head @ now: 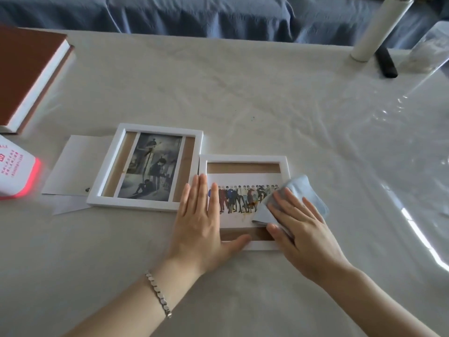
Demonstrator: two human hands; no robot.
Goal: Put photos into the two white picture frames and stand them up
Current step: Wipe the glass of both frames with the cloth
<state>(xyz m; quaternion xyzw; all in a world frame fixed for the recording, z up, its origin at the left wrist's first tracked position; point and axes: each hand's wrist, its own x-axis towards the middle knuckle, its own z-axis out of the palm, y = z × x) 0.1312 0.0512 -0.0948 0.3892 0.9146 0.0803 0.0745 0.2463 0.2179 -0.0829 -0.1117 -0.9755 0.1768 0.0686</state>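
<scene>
The left hand (201,220) lies flat with straight fingers, holding nothing. Its palm and fingers press down on the left side of a white picture frame (245,158), and its thumb runs along the frame's near rail. A silver link bracelet (159,294) sits on that wrist. The right hand (298,227) is also spread open, its fingers pressing a pale blue cloth (306,190) flat onto the right part of the same frame; it does not pinch the cloth.

This frame lies face up on the tabletop (267,93). It holds a photo of a row of colourful figures (243,198), with brown backing showing above and below it and a small orange-brown smudge near the cloth's edge.

The second white frame (160,128) lies flat just left of this frame, their corners touching. It holds a black-and-white photo (150,166) and rests partly on a sheet of white paper (73,161). Further left of the first frame are a white packet with red print (14,171) and a brown-covered book (24,69). Well beyond the first frame, to the far right, stand a white cylinder (379,27) and a black object (386,64). To its right, clear plastic sheeting (425,117) covers the tabletop. Blue fabric (194,15) runs along the far edge.
</scene>
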